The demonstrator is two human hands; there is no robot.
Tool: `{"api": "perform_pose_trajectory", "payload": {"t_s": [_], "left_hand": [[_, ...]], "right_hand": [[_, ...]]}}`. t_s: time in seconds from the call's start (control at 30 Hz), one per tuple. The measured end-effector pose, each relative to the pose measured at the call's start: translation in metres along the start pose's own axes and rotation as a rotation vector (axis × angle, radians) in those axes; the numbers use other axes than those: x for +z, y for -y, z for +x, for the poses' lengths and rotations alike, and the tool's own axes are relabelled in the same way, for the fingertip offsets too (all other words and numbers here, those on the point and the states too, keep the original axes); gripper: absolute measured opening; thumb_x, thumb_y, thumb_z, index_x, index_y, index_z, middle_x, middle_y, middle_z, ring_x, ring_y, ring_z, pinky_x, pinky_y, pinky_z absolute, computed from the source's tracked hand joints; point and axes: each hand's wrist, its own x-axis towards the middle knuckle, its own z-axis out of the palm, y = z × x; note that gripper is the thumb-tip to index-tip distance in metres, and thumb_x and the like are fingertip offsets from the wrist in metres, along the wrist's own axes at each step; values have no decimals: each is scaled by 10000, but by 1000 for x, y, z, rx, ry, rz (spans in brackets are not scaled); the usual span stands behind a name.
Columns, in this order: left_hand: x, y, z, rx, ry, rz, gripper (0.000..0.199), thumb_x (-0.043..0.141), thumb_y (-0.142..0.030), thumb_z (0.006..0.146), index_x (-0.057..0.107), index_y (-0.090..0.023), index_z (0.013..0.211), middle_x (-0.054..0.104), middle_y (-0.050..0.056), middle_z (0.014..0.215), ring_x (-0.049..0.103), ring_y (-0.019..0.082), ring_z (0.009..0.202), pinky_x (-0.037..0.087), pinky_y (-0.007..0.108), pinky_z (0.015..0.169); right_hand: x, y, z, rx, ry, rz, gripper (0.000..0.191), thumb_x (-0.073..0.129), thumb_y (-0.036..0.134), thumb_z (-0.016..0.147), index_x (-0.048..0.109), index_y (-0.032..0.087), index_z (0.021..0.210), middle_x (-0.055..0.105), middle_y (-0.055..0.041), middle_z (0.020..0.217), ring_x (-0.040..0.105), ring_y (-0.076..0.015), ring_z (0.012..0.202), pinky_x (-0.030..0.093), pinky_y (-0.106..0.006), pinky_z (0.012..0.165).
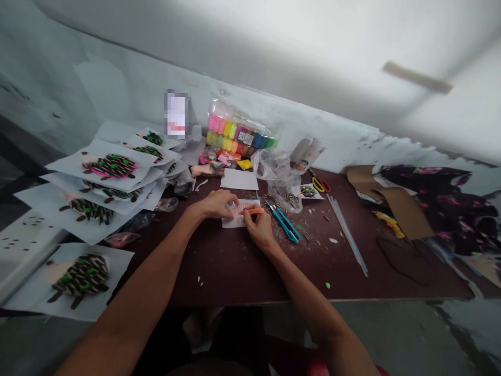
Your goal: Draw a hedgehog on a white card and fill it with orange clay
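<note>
A small white paper [231, 223] with orange-red marks lies on the dark brown table [235, 271]. My right hand [258, 224] is closed around an orange pen [256, 210], its tip over the paper. My left hand [219, 204] rests at the paper's left edge, fingers bent with a space between thumb and fingers, holding nothing. Behind the paper lies a blank white sheet [239, 179]. Blue-handled pliers [287, 227] are just right of my right hand, near a heap of small dark pieces [288, 201].
Stacked papers with hedgehog figures [113, 166] stand at the left. Behind are packs of coloured clay [242, 137] and a clear plastic bag [274, 167]. To the right are scissors [321, 184], clear glue sticks [348, 235], a yellow glue gun [389, 224], cardboard [407, 209] and dark floral cloth [450, 203].
</note>
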Motion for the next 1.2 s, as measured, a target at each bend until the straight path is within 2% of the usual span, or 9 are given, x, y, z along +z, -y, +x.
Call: {"api": "perform_pose_trajectory", "payload": {"t_s": [0.27,0.43,0.67,1.2], "left_hand": [[-1,-2,0,-13,7,11,459,672,-338,690,675,-258,1142,653,66,1190,545,285,1142,402,376,966],[0,1,1,2,6,-6,467,675,-336,681,678,-249,1140,668,58,1143,557,276,1111,406,368,956],[1,2,1,-8,9,-16,475,671,-333,681,675,-253,1149,673,57,1135,562,278,1099,410,362,937],[-3,-4,-1,-12,29,7,473,657,-336,696,666,-242,1159,657,61,1161,560,275,1120,413,367,955]], "right_hand": [[1,-1,1,-15,0,-18,238,495,368,887,629,216,761,588,13,601,533,-143,525,366,-249,547],[1,-1,1,-24,-11,-35,239,491,374,886,625,215,769,577,15,591,531,-146,518,366,-252,545],[1,-3,1,-19,-21,-39,243,480,387,886,596,224,749,620,-11,650,578,-161,570,385,-263,581],[0,0,0,-49,-6,-58,251,476,378,879,603,213,737,571,10,591,530,-142,522,350,-251,547]]}}
